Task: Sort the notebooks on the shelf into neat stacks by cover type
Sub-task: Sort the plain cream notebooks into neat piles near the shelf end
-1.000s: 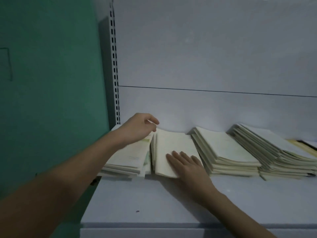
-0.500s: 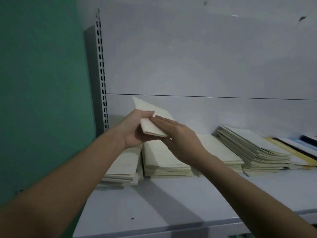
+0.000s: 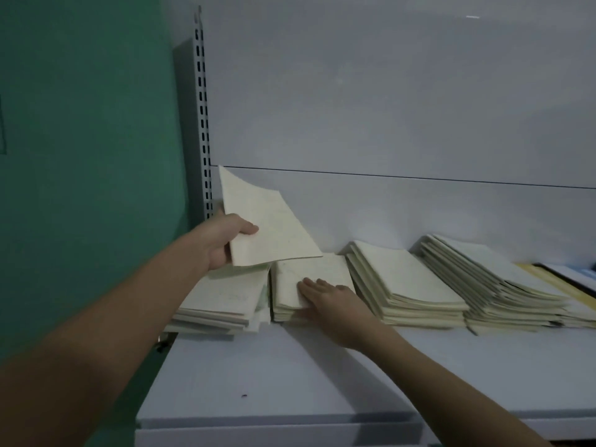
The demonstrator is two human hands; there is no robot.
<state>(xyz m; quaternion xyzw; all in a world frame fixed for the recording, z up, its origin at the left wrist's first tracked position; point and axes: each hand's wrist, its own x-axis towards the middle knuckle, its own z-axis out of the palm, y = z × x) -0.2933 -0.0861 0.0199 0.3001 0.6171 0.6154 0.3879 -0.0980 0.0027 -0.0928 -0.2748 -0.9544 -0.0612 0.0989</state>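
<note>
Green wall (image 3: 84,156) fills the far left, and beside it a slotted white upright (image 3: 201,117) runs up the edge of the white shelf (image 3: 290,375). Four stacks of cream-covered notebooks lie in a row along the back of the shelf, their long sides running from front to back.

Leftmost stack (image 3: 222,301) sits at the shelf's left end, slightly overhanging it. Above it the left hand (image 3: 225,240) holds one cream notebook (image 3: 264,227) lifted clear of the stacks; the thumb lies across the cover and the fingers are curled behind it, clamped on its lower left edge. This notebook is tilted, its long axis slanting up towards the upright, its lower right corner hanging over the second stack (image 3: 309,285).

On that second stack the right hand (image 3: 332,301) lies flat, fingers straight and close together, pressing the top cover near its front edge.

Third stack (image 3: 406,285) is thicker and skewed to the right. Fourth stack (image 3: 493,285) is fanned out untidily. Past it, at the right edge, lie a yellow cover (image 3: 554,282) and a dark-edged one (image 3: 571,272), partly cut off.
</note>
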